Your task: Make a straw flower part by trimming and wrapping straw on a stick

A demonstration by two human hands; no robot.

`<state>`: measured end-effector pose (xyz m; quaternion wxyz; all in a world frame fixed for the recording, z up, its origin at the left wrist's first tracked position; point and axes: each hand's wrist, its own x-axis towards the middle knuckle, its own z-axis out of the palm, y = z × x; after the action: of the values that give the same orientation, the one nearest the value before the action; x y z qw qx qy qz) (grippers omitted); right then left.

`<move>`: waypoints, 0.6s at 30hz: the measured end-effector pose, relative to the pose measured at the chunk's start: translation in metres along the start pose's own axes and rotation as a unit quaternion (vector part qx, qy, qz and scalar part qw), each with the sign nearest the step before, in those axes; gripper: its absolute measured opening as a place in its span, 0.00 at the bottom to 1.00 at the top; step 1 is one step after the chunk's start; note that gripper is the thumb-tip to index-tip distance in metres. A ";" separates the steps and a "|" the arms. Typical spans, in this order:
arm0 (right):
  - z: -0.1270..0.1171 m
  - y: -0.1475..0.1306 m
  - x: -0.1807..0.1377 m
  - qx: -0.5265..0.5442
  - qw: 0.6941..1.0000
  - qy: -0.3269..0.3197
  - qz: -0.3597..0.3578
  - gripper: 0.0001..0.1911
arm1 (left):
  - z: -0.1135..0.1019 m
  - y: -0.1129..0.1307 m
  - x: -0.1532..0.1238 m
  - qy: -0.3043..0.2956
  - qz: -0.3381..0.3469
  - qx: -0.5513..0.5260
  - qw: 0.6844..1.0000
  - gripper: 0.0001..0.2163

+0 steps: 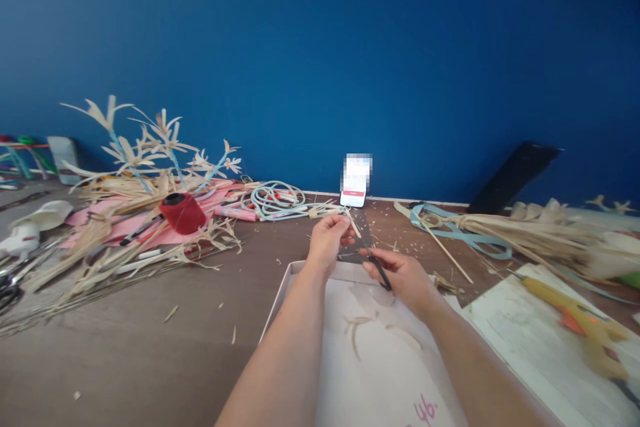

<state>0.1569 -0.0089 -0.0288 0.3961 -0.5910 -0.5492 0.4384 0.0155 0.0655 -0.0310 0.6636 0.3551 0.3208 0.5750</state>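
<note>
My left hand [327, 241] is closed in a pinch on a thin, pale strip of dried plant material [353, 223], which slants down to the right from the fingertips. Small dark-handled scissors [381, 272] are in my right hand [403, 278], their blades pointing up towards the strip; whether the blades touch it I cannot tell. Both hands hover over the far end of a shallow white box lid [287, 280]. Curved pale offcuts [356, 339] lie inside the lid, near pink handwriting partly hidden by my right forearm.
A lit phone [354, 190] leans against the blue wall. Dried-leaf flowers [167, 137], a red thread spool [183, 213] and coiled light-blue cord [277, 201] lie left. To the right are a yellow glue gun [575, 310] on paper, blue ribbon [493, 248] and a dark slab [515, 177].
</note>
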 end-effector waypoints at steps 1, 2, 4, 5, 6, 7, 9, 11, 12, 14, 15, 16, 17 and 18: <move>0.000 0.001 0.000 -0.002 1.000 0.000 0.000 0.24 | 0.000 0.000 0.000 0.001 -0.003 0.002 1.000 0.12; 0.000 0.001 0.001 -0.004 1.000 0.000 0.000 0.24 | 0.000 0.000 0.000 0.001 -0.005 0.003 1.000 0.12; 0.000 0.001 0.001 -0.006 1.000 -0.001 -0.002 0.23 | 0.000 0.000 0.000 0.000 -0.008 0.006 1.000 0.12; 0.000 0.001 0.001 -0.006 1.000 -0.001 -0.003 0.23 | 0.000 0.000 0.000 -0.001 -0.009 0.008 1.000 0.12; 0.000 0.001 0.001 -0.006 1.000 0.001 -0.003 0.23 | 0.000 0.000 0.000 -0.004 -0.009 0.011 1.000 0.11; 0.000 0.001 0.001 -0.006 1.000 0.003 -0.003 0.23 | 0.000 0.000 0.000 -0.007 -0.008 0.013 1.000 0.11; 0.000 0.000 0.000 -0.008 1.000 0.006 -0.002 0.23 | 0.000 0.000 0.000 -0.011 -0.007 0.018 1.000 0.11; 0.000 0.000 0.000 -0.011 1.000 0.008 -0.003 0.23 | 0.000 0.000 -0.001 -0.013 -0.006 0.022 1.000 0.11; 0.000 0.000 0.000 -0.013 1.000 0.008 -0.004 0.23 | 0.000 0.000 -0.001 -0.014 -0.006 0.023 1.000 0.12; 0.000 -0.001 0.000 -0.015 1.000 0.009 -0.007 0.22 | 0.001 0.000 -0.001 -0.015 -0.008 0.025 1.000 0.12; 0.000 -0.001 0.001 -0.016 1.000 0.010 -0.008 0.22 | 0.001 0.000 -0.001 -0.015 -0.008 0.025 1.000 0.12; 0.000 -0.001 0.001 -0.017 1.000 0.010 -0.009 0.23 | 0.001 0.000 -0.001 -0.014 -0.007 0.026 1.000 0.11; 0.000 0.000 0.001 -0.019 1.000 0.012 -0.010 0.23 | 0.001 0.000 -0.001 -0.014 -0.006 0.026 1.000 0.11; 0.000 0.000 0.001 -0.022 1.000 0.013 -0.010 0.23 | 0.001 -0.001 -0.001 -0.014 -0.005 0.026 1.000 0.11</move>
<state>0.1572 -0.0083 -0.0286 0.3945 -0.5997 -0.5593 0.4146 0.0163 0.0649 -0.0312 0.6615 0.3784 0.3285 0.5579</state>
